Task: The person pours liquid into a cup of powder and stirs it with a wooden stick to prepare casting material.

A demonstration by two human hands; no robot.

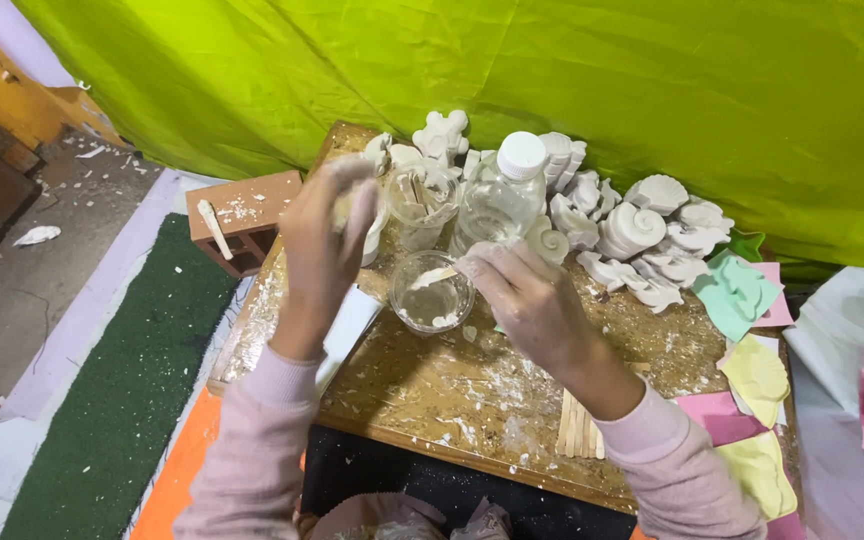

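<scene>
The right hand (527,300) pinches a wooden stick (435,277) whose far end dips into a clear cup (432,292) of white mix, standing on the speckled table (472,400) just left of the grip. The left hand (324,240), blurred, hovers raised to the cup's left, fingers loosely apart and holding nothing visible. Judged good practice: steady the cup, stir low along its wall, and avoid the capped clear bottle (500,195) and white plaster casts (642,235) just beyond.
</scene>
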